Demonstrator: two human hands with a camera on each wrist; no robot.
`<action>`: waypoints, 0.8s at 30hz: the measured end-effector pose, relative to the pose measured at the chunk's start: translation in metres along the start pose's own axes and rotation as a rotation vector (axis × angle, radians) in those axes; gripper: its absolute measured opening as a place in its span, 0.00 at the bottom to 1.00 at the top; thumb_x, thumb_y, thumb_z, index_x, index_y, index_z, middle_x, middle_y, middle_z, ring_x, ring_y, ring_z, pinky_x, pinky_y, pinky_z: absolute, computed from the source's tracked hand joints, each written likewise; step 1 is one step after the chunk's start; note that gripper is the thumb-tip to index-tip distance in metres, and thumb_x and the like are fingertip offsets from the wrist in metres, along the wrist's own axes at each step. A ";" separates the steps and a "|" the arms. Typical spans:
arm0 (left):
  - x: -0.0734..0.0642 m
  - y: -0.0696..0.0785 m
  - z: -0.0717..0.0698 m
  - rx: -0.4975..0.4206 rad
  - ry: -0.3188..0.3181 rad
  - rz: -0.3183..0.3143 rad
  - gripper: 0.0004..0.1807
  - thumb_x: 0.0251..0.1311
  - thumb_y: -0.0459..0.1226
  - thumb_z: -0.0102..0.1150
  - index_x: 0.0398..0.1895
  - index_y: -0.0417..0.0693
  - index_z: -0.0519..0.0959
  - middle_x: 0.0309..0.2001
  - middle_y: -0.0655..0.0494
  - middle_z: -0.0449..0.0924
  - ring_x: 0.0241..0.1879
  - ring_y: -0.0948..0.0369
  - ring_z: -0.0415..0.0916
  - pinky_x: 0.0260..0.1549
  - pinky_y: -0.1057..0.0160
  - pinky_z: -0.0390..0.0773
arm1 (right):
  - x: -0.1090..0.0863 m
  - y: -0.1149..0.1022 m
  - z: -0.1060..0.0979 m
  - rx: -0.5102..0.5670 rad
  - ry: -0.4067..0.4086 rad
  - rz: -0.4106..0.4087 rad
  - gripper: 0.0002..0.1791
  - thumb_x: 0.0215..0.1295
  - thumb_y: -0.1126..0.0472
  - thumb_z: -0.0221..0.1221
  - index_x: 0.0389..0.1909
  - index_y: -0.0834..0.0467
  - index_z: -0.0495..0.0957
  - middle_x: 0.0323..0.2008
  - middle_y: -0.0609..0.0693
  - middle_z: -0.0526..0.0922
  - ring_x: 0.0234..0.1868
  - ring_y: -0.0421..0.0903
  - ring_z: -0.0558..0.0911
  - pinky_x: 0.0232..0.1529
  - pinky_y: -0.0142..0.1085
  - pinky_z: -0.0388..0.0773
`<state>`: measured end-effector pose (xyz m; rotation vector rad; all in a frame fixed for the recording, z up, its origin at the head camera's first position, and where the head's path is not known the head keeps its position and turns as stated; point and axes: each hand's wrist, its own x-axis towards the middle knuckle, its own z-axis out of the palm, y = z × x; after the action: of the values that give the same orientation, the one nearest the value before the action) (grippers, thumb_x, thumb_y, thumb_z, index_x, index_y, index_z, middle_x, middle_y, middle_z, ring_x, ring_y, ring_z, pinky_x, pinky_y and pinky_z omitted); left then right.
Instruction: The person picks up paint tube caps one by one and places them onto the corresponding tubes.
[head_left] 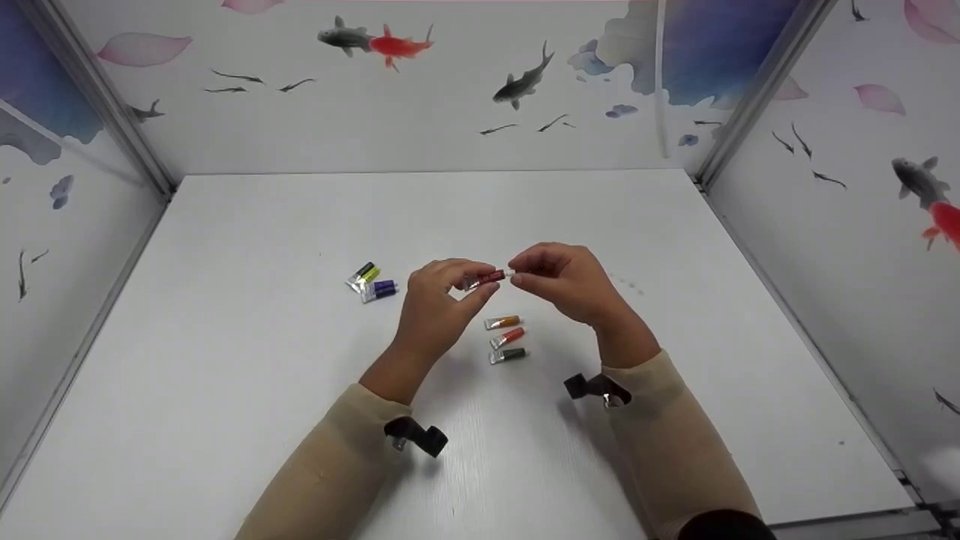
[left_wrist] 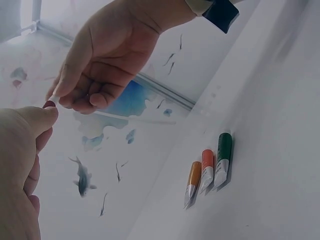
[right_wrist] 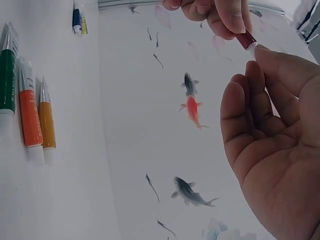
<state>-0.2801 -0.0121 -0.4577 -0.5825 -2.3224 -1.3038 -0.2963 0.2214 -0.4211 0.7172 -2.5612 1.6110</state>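
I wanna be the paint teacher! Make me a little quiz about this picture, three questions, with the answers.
1. Which hand is at the white tip of the dark red tube: left or right?
2. True or false: the dark red tube is lying on the table.
3. Fill in: between the green tube and the ochre tube lies the ____ tube.

Key:
1. The right hand.
2. False; the left hand holds it up.
3. Orange-red.

passage: table (head_left: 720,315) right of right hand (head_left: 574,283) | obstacles: three paint tubes (head_left: 510,337)
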 end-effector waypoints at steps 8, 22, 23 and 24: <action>0.000 0.001 0.000 0.005 -0.006 -0.012 0.11 0.68 0.49 0.73 0.51 0.63 0.91 0.45 0.70 0.91 0.43 0.69 0.80 0.52 0.59 0.77 | 0.002 0.003 0.001 -0.047 -0.002 0.031 0.07 0.73 0.55 0.68 0.45 0.53 0.91 0.37 0.49 0.89 0.35 0.47 0.83 0.38 0.32 0.82; -0.001 0.002 0.001 -0.001 -0.020 -0.019 0.11 0.68 0.48 0.73 0.51 0.63 0.91 0.45 0.71 0.90 0.42 0.69 0.79 0.55 0.57 0.75 | 0.004 0.004 0.006 -0.083 -0.014 0.092 0.16 0.79 0.51 0.61 0.38 0.57 0.89 0.34 0.51 0.87 0.38 0.53 0.87 0.43 0.36 0.85; -0.001 0.002 0.001 0.001 -0.022 -0.022 0.11 0.68 0.48 0.73 0.51 0.63 0.91 0.45 0.71 0.90 0.42 0.69 0.79 0.56 0.57 0.75 | 0.004 0.004 0.006 -0.077 -0.015 0.092 0.16 0.80 0.51 0.61 0.37 0.57 0.89 0.34 0.51 0.87 0.38 0.54 0.87 0.43 0.36 0.85; -0.001 0.003 0.001 0.003 -0.023 -0.026 0.11 0.68 0.48 0.73 0.51 0.63 0.91 0.45 0.71 0.90 0.42 0.69 0.79 0.56 0.57 0.75 | 0.004 0.004 0.006 -0.071 -0.016 0.091 0.16 0.80 0.51 0.61 0.36 0.57 0.89 0.34 0.51 0.87 0.38 0.55 0.87 0.43 0.36 0.85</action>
<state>-0.2779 -0.0098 -0.4573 -0.5713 -2.3575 -1.3115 -0.3004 0.2158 -0.4263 0.6199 -2.6837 1.5357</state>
